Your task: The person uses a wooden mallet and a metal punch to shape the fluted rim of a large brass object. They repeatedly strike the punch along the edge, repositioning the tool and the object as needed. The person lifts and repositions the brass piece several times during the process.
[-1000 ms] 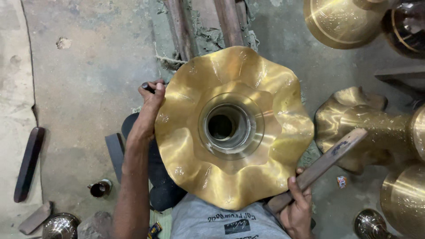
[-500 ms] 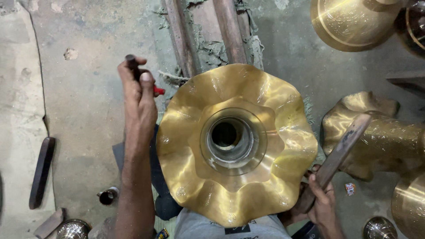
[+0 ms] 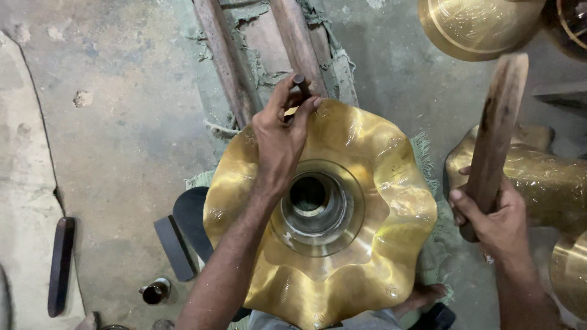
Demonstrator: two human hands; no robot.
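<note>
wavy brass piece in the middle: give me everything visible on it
The brass piece is a golden, shiny flared form with a scalloped, wavy rim, seen from above. A raised collar rings a dark round central opening. Faint small marks dot the lobes. The left hand reaches over its far rim, pinching a dark punch there. It sits in front of the person, over green cloth.

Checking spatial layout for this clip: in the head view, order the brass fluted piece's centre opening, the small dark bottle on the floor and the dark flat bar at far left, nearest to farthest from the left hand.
1. Centre opening: just below the left hand.
2. Small dark bottle: lower left, on the floor.
3. Dark flat bar: far left.
</note>
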